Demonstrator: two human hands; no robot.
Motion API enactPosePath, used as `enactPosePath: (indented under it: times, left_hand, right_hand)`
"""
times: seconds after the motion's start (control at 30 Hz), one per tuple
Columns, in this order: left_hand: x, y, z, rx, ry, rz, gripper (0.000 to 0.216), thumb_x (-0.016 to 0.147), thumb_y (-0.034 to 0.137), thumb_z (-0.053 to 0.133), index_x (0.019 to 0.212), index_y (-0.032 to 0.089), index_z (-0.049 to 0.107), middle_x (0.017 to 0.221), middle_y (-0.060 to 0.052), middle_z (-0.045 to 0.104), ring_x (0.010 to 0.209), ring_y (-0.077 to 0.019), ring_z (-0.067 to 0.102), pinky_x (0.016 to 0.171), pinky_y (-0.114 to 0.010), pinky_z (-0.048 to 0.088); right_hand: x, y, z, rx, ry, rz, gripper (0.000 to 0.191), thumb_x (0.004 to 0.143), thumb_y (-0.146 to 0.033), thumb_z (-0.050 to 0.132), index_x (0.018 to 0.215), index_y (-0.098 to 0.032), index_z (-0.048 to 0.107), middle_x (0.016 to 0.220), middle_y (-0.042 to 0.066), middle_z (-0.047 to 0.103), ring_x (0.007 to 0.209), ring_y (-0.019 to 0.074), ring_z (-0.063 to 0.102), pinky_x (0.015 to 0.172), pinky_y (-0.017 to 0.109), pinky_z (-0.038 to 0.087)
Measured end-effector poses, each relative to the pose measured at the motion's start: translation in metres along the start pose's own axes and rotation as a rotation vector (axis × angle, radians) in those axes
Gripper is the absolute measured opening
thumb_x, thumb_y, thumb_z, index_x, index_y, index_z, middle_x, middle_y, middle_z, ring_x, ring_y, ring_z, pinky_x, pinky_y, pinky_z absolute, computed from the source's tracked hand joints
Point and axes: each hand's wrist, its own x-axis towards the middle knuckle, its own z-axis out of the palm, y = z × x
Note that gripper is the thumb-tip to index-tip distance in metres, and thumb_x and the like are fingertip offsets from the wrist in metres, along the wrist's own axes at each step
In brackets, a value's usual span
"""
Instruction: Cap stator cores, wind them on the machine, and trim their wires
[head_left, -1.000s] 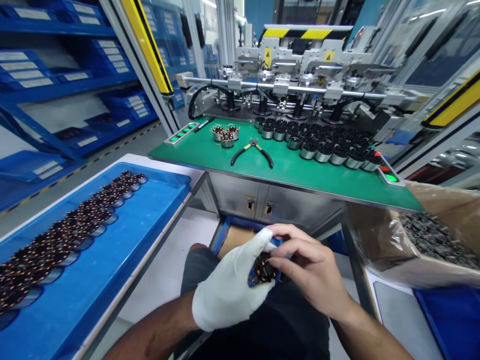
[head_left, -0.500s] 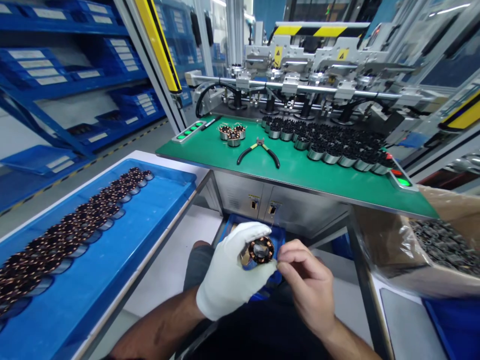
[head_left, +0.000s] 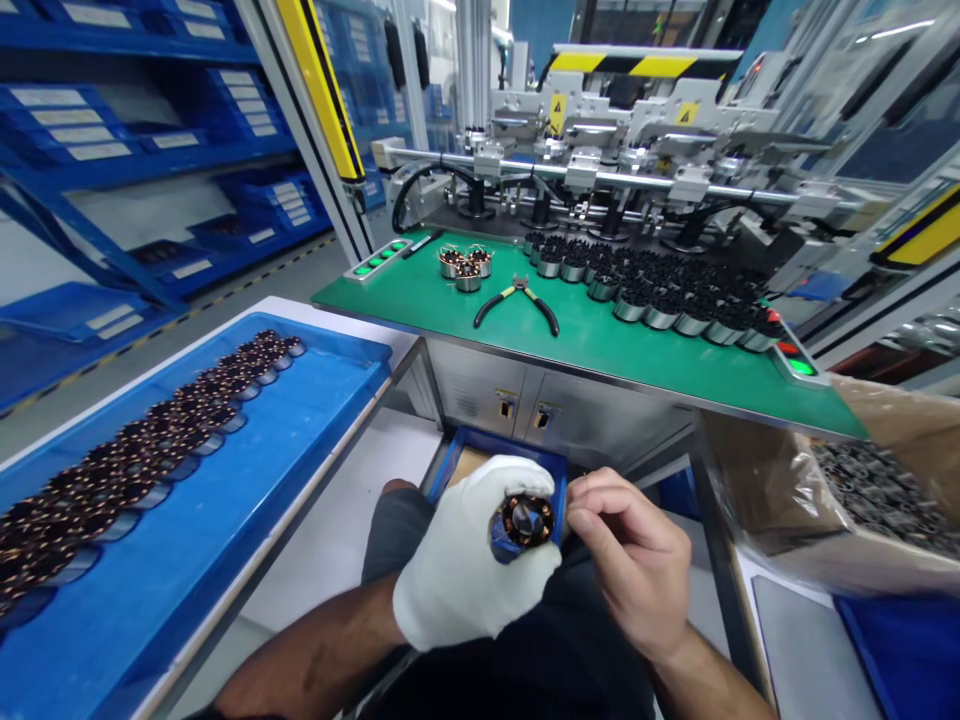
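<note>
Below green workbench (head_left: 600, 345), left hand (head_left: 465, 570) clasping copper coil (head_left: 525, 520), right hand (head_left: 637, 560) pinched tight beside it

Green table (head_left: 615, 350) before a machine (head_left: 622, 120), blue tray (head_left: 285, 450) at left
Yellow-handled pliers (head_left: 517, 303) lie on the table between three copper-wound parts (head_left: 466, 268) and rows of black-topped metal cylinders (head_left: 660, 290). The tray holds a long band of wound coils (head_left: 150, 445). A plastic-lined cardboard box (head_left: 765, 480) stands at right.

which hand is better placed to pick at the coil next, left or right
Probably the right hand: its bare fingertips are pinched right beside the wound coil, free to work. The gloved left hand is wrapped around the coil, steadying it.
</note>
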Motion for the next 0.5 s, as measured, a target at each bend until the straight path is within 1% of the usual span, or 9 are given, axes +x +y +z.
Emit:
enactPosePath:
  times: [0.1, 0.17, 0.23, 0.3, 0.37, 0.43, 0.5]
  left_hand:
    - [0.000, -0.003, 0.000, -0.054, -0.016, -0.020, 0.023, 0.068, 0.008, 0.059, 0.087, 0.022, 0.059, 0.085, -0.001, 0.067, 0.078, -0.0179, 0.065, 0.076, -0.031, 0.056]
    - [-0.001, -0.009, -0.002, -0.079, -0.024, -0.021, 0.025, 0.070, 0.007, 0.057, 0.089, 0.022, 0.060, 0.084, -0.001, 0.069, 0.077, -0.0185, 0.066, 0.072, -0.031, 0.058]
    - [-0.004, -0.015, -0.003, -0.092, -0.038, -0.027, 0.028, 0.071, 0.006, 0.055, 0.093, 0.023, 0.061, 0.086, -0.002, 0.071, 0.079, -0.0196, 0.068, 0.071, -0.031, 0.058]
    - [-0.006, -0.018, -0.004, -0.097, -0.041, -0.034, 0.028, 0.070, 0.006, 0.057, 0.093, 0.022, 0.062, 0.088, -0.002, 0.071, 0.081, -0.0211, 0.068, 0.073, -0.032, 0.059]
    - [-0.007, -0.017, -0.003, -0.083, -0.038, -0.038, 0.028, 0.069, 0.007, 0.060, 0.093, 0.022, 0.062, 0.089, -0.003, 0.071, 0.084, -0.0223, 0.069, 0.078, -0.034, 0.059]
    - [-0.007, -0.012, -0.002, -0.048, -0.027, -0.031, 0.028, 0.069, 0.008, 0.061, 0.094, 0.022, 0.062, 0.093, -0.004, 0.071, 0.088, -0.0227, 0.069, 0.083, -0.035, 0.058]
    - [-0.008, -0.006, -0.002, -0.020, -0.019, -0.018, 0.031, 0.069, 0.009, 0.061, 0.097, 0.022, 0.061, 0.097, -0.004, 0.070, 0.091, -0.0221, 0.069, 0.086, -0.035, 0.057]
  right_hand:
    - [-0.001, 0.000, -0.001, 0.017, -0.014, -0.010, 0.012, 0.090, -0.011, 0.060, 0.083, -0.020, 0.064, 0.078, 0.000, 0.062, 0.073, 0.0118, 0.058, 0.066, 0.025, 0.046]
    - [0.001, 0.002, -0.003, 0.040, -0.019, 0.019, 0.012, 0.093, -0.014, 0.056, 0.091, -0.020, 0.066, 0.081, 0.002, 0.062, 0.076, 0.0126, 0.059, 0.066, 0.025, 0.047]
    - [0.004, 0.002, -0.005, 0.023, -0.039, 0.035, 0.013, 0.094, -0.014, 0.055, 0.098, -0.020, 0.066, 0.086, 0.003, 0.062, 0.079, 0.0136, 0.060, 0.068, 0.027, 0.049]
    - [0.005, 0.001, -0.006, -0.030, -0.078, 0.003, 0.012, 0.091, -0.011, 0.058, 0.095, -0.020, 0.066, 0.085, 0.003, 0.062, 0.079, 0.0139, 0.060, 0.069, 0.027, 0.049]
    - [0.002, -0.003, -0.006, -0.077, -0.084, -0.053, 0.013, 0.088, -0.007, 0.061, 0.089, -0.018, 0.066, 0.081, 0.003, 0.063, 0.076, 0.0137, 0.060, 0.067, 0.028, 0.048]
    - [-0.003, -0.007, -0.004, -0.106, -0.044, -0.103, 0.016, 0.086, -0.002, 0.060, 0.086, -0.018, 0.065, 0.076, 0.003, 0.062, 0.071, 0.0140, 0.059, 0.063, 0.029, 0.048]
    - [-0.010, -0.011, -0.001, -0.121, 0.001, -0.167, 0.019, 0.083, 0.000, 0.059, 0.088, -0.017, 0.066, 0.075, 0.003, 0.062, 0.070, 0.0155, 0.059, 0.064, 0.031, 0.049]
